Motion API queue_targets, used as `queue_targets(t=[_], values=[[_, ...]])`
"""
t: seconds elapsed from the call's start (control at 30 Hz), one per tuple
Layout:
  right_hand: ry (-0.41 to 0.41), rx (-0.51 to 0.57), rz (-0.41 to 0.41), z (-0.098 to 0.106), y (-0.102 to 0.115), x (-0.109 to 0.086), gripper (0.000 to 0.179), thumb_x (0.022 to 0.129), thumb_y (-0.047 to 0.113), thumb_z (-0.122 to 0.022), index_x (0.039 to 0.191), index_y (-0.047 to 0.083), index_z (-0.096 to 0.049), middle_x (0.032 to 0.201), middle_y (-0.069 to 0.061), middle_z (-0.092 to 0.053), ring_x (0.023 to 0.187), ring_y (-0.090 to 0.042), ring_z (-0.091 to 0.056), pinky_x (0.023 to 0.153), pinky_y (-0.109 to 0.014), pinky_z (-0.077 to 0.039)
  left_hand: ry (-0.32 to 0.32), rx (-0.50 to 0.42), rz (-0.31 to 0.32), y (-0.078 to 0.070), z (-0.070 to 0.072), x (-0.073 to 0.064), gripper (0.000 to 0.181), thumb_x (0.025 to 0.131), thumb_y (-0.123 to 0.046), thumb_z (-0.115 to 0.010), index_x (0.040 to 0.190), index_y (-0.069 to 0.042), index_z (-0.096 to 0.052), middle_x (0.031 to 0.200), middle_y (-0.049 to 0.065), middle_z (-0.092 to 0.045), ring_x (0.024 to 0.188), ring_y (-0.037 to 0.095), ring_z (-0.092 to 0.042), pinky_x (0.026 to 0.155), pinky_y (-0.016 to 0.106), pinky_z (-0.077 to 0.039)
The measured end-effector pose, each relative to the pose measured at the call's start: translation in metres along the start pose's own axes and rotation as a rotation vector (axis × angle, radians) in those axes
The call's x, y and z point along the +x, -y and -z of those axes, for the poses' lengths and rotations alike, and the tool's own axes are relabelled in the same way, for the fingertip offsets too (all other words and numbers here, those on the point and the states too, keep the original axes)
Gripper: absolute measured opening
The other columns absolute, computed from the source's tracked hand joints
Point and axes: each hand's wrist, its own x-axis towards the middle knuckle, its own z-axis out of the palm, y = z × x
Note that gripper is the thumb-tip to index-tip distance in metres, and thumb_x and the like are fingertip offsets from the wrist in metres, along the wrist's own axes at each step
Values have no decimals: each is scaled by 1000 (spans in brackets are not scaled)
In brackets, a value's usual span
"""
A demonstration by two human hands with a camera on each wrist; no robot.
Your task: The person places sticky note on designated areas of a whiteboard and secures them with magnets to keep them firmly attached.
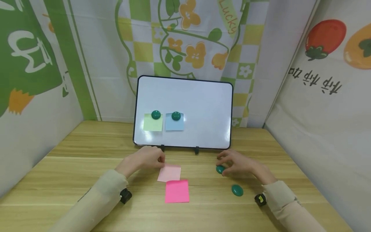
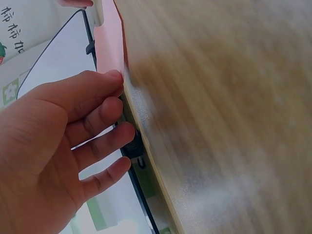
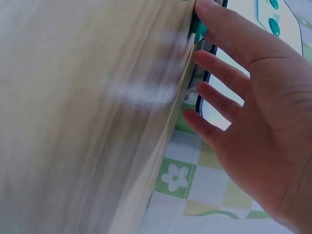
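Note:
In the head view my left hand (image 1: 149, 157) pinches the top edge of a light pink sticky note (image 1: 169, 174). The left wrist view shows that note (image 2: 109, 44) between thumb and index finger, the other fingers loosely bent. A bright pink sticky note (image 1: 177, 191) lies just in front of it on the table. On the right, my right hand (image 1: 236, 162) holds a round green magnet (image 1: 220, 169) between thumb and fingers, low over the tabletop. The right wrist view shows only part of this magnet (image 3: 199, 32). A second green magnet (image 1: 237, 190) lies nearer on the table.
Behind the hands a whiteboard (image 1: 203, 112) stands on small black feet. On its left half, green magnets hold a light green note (image 1: 152, 124) and a blue note (image 1: 174, 123). A patterned curtain hangs behind the wooden table (image 1: 87, 154).

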Motion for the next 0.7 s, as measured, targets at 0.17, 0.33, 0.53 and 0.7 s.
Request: queue_targets(t=[0.17,0.33,0.53,0.7], values=[[0,-17,14,-1,-1,0,39,85,26,-78,122,13,-71,137,-15,-56,129,-40,-47,106,-62,-39,-15,-1,-14,-1,0,0,7,89,-25,-70,83,-23,-74,82,-10,-69,74,8,-58,76,33,-54],[-17,-63,60,-2,-3,1,39,85,27,-78,121,14,-72,136,-12,-58,129,-37,-47,107,-60,-39,-22,1,-10,-1,-1,1,7,90,-26,-69,86,-23,-75,82,-10,-68,73,8,-57,74,31,-53],[-37,-86,108,-2,-3,3,38,84,27,-79,119,13,-72,135,-10,-60,129,-36,-47,106,-59,-40,-38,15,-29,-1,0,2,9,91,-27,-68,89,-22,-76,81,-10,-68,73,7,-56,71,29,-52],[-56,-95,111,0,0,4,37,83,27,-79,117,14,-72,134,-8,-61,131,-37,-46,107,-60,-39,-60,22,-46,-1,7,3,10,91,-28,-67,89,-22,-76,80,-11,-67,73,7,-56,72,28,-52]])
